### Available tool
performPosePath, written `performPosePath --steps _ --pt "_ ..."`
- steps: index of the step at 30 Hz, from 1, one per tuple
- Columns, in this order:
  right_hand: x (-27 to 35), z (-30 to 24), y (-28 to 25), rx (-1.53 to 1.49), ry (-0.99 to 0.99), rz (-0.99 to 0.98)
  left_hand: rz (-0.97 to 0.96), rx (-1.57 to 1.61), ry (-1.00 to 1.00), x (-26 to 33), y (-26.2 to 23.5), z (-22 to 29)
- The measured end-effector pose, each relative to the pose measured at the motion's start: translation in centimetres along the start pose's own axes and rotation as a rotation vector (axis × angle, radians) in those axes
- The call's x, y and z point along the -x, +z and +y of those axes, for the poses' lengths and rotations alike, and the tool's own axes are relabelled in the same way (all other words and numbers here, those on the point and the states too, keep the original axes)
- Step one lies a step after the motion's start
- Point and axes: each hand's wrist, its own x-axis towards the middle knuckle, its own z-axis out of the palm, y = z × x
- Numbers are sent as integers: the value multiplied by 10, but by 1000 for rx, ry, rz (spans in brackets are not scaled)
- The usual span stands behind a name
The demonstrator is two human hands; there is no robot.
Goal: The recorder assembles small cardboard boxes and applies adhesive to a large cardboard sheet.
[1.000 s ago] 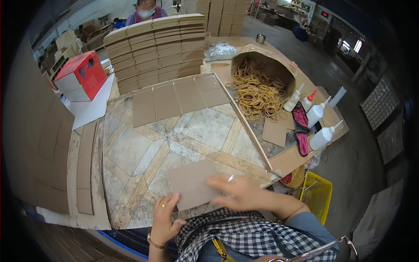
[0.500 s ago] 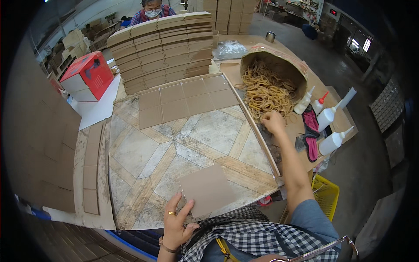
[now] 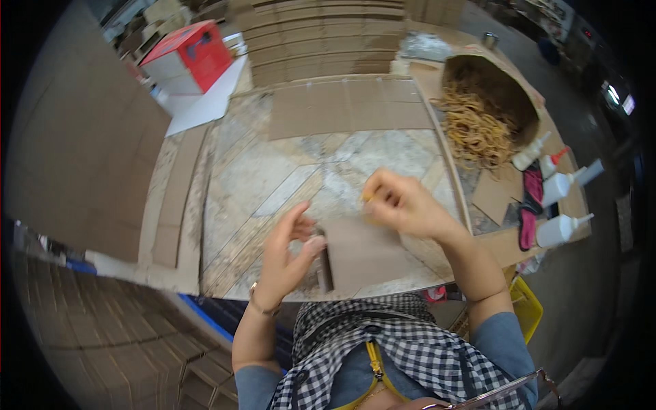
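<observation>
Scanning left to right. Tall stacks of flat cardboard sheets (image 3: 75,164) are sitting along the left edge, and a red and white box (image 3: 188,58) at the top. My left hand (image 3: 287,256) is pressing its fingertips against the left edge of a small stack of folded cardboard pieces (image 3: 359,256), hand open, not clamped. The stack is lying on the marble-pattern table (image 3: 273,184) near its front edge. My right hand (image 3: 403,201) is hovering over the stack's far edge, fingers pinched on what looks like a yellowish rubber band (image 3: 369,198); it's too small to be sure. Further right: pile of rubber bands (image 3: 478,126), white glue bottles (image 3: 557,188).

Risks, as I'm judging them: the band slipping out of the pinch, or the loosely steadied stack fanning out.
</observation>
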Motion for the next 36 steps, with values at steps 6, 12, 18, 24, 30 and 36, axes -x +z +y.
performPosePath --steps 6,12,18,24,30,36 --pt "-12 -8 64 16 -34 -158 -156 651 -105 1 2 -3" --pt "-6 -7 63 173 -126 74 -239 439 -190 -4 1 -17" --pt "17 -1 11 540 -122 423 -45 470 -338 -31 5 -12" --pt "48 34 -45 419 268 371 -291 379 -547 -60 7 -30" --pt "34 83 -15 -220 712 131 -341 530 -802 -32 19 -55" --pt "59 130 5 -438 525 113 -66 28 -314 -23 76 -82"
